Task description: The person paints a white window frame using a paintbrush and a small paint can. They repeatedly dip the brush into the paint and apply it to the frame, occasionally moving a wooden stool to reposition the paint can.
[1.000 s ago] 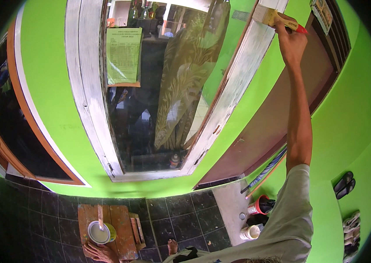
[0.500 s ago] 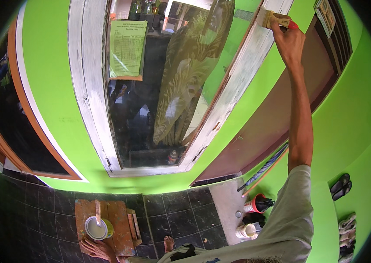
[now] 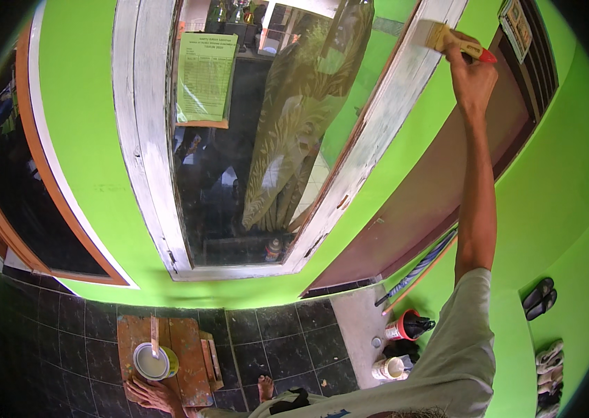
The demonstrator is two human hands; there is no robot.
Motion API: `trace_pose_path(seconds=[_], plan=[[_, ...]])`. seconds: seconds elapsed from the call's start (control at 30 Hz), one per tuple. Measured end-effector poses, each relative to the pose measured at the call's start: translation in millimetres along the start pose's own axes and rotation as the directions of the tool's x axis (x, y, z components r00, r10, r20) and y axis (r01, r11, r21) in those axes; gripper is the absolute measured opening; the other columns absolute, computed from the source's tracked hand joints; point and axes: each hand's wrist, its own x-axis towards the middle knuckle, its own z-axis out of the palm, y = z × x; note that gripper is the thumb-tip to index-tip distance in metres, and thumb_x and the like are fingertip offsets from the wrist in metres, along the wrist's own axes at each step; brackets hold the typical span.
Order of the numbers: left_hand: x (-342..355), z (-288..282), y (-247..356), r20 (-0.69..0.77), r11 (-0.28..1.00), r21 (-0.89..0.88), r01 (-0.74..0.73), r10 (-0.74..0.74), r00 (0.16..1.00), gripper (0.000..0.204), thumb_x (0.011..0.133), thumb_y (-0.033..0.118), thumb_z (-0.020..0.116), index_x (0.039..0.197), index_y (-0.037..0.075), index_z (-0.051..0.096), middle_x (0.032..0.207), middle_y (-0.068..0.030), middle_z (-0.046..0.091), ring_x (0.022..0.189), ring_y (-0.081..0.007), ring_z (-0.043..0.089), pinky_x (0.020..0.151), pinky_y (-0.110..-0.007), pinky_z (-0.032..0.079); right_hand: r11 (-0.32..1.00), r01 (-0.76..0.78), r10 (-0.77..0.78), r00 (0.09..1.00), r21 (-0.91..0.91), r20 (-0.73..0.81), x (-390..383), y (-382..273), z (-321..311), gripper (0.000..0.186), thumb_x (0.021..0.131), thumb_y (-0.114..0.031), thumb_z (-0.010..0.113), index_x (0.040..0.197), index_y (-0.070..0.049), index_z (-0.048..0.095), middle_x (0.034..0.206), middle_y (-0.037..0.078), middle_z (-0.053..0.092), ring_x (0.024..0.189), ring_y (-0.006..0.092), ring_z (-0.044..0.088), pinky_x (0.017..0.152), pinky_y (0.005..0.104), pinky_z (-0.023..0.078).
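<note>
Raised at upper right, my right hand (image 3: 470, 76) grips a paintbrush (image 3: 472, 49) with a red-tipped handle, its pale bristles against the right side of the white window frame (image 3: 392, 104). Low at left, my left hand (image 3: 152, 393) lies with fingers apart on a paint-spattered wooden stool (image 3: 190, 352), just below an open can of pale paint (image 3: 149, 362). A flat wooden stick (image 3: 154, 327) stands in the can. Behind the window's glass hang a patterned curtain (image 3: 294, 139) and a green printed sheet (image 3: 202, 76).
A dark-framed window (image 3: 9, 174) is left; a maroon door (image 3: 406, 223) is right. An umbrella (image 3: 420, 261), a red-rimmed bucket (image 3: 402, 324) and a white container (image 3: 386, 369) stand by the right wall. Sandals (image 3: 542, 298) and shoes (image 3: 551, 362) sit farther right. Dark tiles (image 3: 280, 327) cover the floor.
The brush in my right hand has moved slightly down along the frame's right side, and its angle has shifted. My left hand has stayed on the stool.
</note>
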Motion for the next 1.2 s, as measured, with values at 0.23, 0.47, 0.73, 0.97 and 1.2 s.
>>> trace_pose_path(seconds=[0.23,0.47,0.73,0.97,1.2], plan=[[2,1,-4,-0.057,1.000,-0.010,-0.018,0.018,0.998,0.058,0.108,0.040,0.046,0.161,0.021,0.033,0.172,-0.0019,0.023,0.158,-0.0263,0.024,0.115,-0.065,0.031,0.994,-0.030,0.035,0.998,0.106,-0.047,13,-1,15,0.038,0.095,-0.036,0.073,0.120,-0.007,0.077,0.089,0.011,0.079,0.076,0.0099,0.069,0.070,0.0286,0.054],[1,4,-5,-0.097,0.999,-0.022,-0.039,0.036,0.995,0.058,0.108,0.040,0.046,0.161,0.021,0.033,0.172,-0.0020,0.023,0.158,-0.0265,0.025,0.114,-0.065,0.032,0.991,0.021,-0.020,1.000,0.135,-0.007,-10,-12,21,0.037,0.094,-0.032,0.071,0.113,0.000,0.077,0.093,0.017,0.078,0.085,0.0228,0.077,0.078,0.0348,0.058],[3,10,-12,-0.078,0.999,0.003,-0.032,0.032,0.996,0.059,0.108,0.040,0.048,0.162,0.022,0.031,0.172,-0.0021,0.023,0.158,-0.0266,0.024,0.114,-0.065,0.032,0.996,0.020,-0.030,0.993,0.087,0.113,-28,-26,16,0.034,0.096,-0.029,0.071,0.114,-0.001,0.076,0.093,0.016,0.079,0.088,0.0216,0.079,0.077,0.0317,0.060],[4,10,-11,-0.066,1.000,0.006,-0.029,0.029,0.997,0.058,0.108,0.040,0.047,0.161,0.021,0.031,0.172,-0.0020,0.023,0.158,-0.0261,0.023,0.113,-0.065,0.033,0.999,-0.017,0.002,0.955,0.048,0.297,-51,-40,8,0.035,0.096,-0.030,0.070,0.112,0.000,0.076,0.089,0.017,0.078,0.086,0.0232,0.079,0.076,0.0332,0.060],[-4,-7,6,-0.068,0.998,-0.045,-0.037,0.034,0.997,0.059,0.107,0.038,0.049,0.161,0.021,0.032,0.172,-0.0014,0.024,0.158,-0.0252,0.023,0.113,-0.065,0.032,0.993,0.039,-0.044,0.998,0.109,0.044,-39,-15,7,0.031,0.095,-0.024,0.069,0.114,-0.001,0.075,0.095,0.016,0.078,0.085,0.0261,0.077,0.079,0.0344,0.059]])
